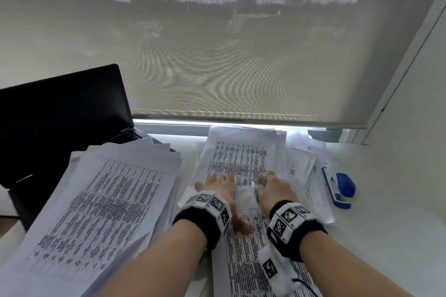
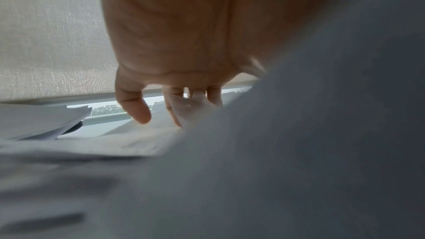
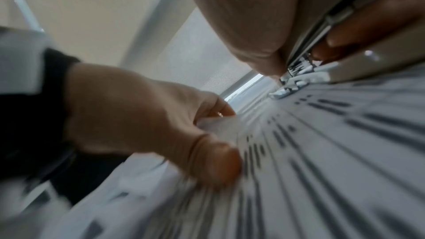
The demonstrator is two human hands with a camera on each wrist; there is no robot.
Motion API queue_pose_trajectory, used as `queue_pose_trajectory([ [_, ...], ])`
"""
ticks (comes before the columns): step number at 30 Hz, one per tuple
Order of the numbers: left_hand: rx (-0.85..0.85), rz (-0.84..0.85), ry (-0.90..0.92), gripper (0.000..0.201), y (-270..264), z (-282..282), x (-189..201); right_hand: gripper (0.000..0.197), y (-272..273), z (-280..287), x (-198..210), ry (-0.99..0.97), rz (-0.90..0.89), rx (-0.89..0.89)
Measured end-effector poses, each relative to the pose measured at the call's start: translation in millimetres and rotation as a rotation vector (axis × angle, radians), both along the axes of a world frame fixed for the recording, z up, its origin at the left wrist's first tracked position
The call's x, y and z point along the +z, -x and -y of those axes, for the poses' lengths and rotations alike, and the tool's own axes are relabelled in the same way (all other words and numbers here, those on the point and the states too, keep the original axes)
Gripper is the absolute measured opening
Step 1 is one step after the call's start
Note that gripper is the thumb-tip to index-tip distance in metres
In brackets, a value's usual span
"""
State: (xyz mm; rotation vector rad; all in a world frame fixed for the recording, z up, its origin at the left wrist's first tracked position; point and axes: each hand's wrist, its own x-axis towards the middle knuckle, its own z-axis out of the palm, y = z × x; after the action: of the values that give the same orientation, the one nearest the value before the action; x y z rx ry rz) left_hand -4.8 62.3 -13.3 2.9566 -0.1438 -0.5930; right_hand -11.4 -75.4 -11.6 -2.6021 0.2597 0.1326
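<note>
A blurred sheet (image 2: 299, 152) fills the lower right of the left wrist view and hides most fingers of the left hand (image 2: 184, 34). At the upper right of the right wrist view, the frame edge cuts off the grey tool (image 3: 322, 30) in the right hand (image 3: 241, 15), too blurred to identify.

The white table top (image 1: 386, 236) runs along under the window. At its far left stands an open black laptop (image 1: 60, 116), and a thick, fanned stack of white printed sheets (image 1: 101, 205) partly overlaps its base. A middle stack of printed table sheets (image 1: 241, 152) lies near the centre. Loose white papers (image 1: 304, 161) spread out to its right, with a blue and white stapler (image 1: 340, 188) just beside them.
</note>
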Motion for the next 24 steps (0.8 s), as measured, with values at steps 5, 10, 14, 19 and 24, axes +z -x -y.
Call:
queue_pose_trajectory([
  [5, 0.015, -0.033, -0.027, 0.127, 0.1, 3.9, 5.2, 0.028, -4.9, 11.6, 8.6, -0.060, 0.086, -0.023],
  [10, 0.041, -0.059, 0.000, 0.125, 0.1, 4.0, 7.4, 0.055, 25.3, 58.1, 11.6, 0.042, 0.010, 0.052],
  [14, 0.035, -0.042, -0.018, 0.121, 6.8, 7.7, 12.7, 0.057, 42.5, 80.5, 8.5, 0.083, -0.045, 0.098],
  [19, 0.030, -0.063, 0.014, 0.105, 17.2, 12.9, 18.0, 0.043, 40.2, 71.4, 12.8, 0.137, -0.060, 0.135],
  [24, -0.005, -0.091, -0.017, 0.104, 17.2, 12.2, 19.8, 0.030, 32.2, 63.3, 12.7, 0.191, -0.059, 0.113],
])
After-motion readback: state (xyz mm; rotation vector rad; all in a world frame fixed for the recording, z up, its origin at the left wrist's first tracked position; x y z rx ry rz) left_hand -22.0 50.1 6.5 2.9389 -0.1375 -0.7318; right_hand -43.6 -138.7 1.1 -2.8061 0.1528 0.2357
